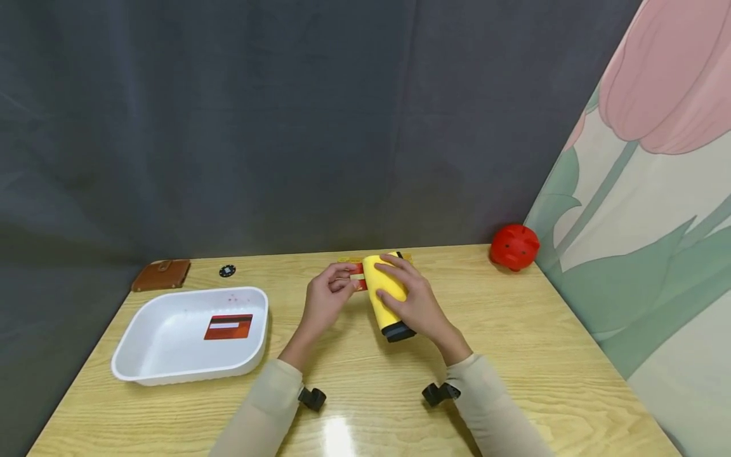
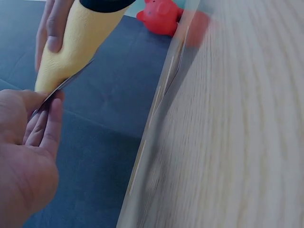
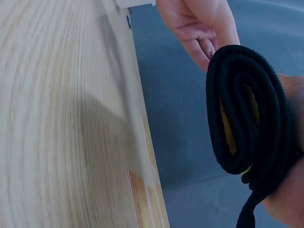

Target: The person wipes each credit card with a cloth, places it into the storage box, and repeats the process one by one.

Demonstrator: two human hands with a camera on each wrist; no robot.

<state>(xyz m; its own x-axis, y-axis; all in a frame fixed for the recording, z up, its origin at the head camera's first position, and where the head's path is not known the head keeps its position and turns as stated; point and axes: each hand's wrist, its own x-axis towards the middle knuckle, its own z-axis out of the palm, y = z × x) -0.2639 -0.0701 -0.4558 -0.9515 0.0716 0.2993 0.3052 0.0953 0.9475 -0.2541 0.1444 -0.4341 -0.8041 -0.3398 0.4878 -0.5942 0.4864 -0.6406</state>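
Above the table, my left hand [image 1: 325, 298] pinches a red card [image 1: 359, 277] with a pale strip across it between thumb and fingers. In the left wrist view the card [image 2: 71, 80] appears edge-on, against the cloth. My right hand [image 1: 415, 298] grips a folded yellow cloth [image 1: 378, 295] with black edging, its fingers laid over the top. The right wrist view shows the black end of the cloth [image 3: 221, 109], folded in several layers. Part of the card is hidden behind the cloth.
At left, a white tray [image 1: 259, 317] holds another red card [image 1: 228, 327]. Behind it lie a brown wallet [image 1: 162, 275] and a black chip [image 1: 227, 271]. A red piggy bank [image 1: 514, 247] stands at the back right. A flat yellow item [image 1: 407, 258] lies behind the cloth.
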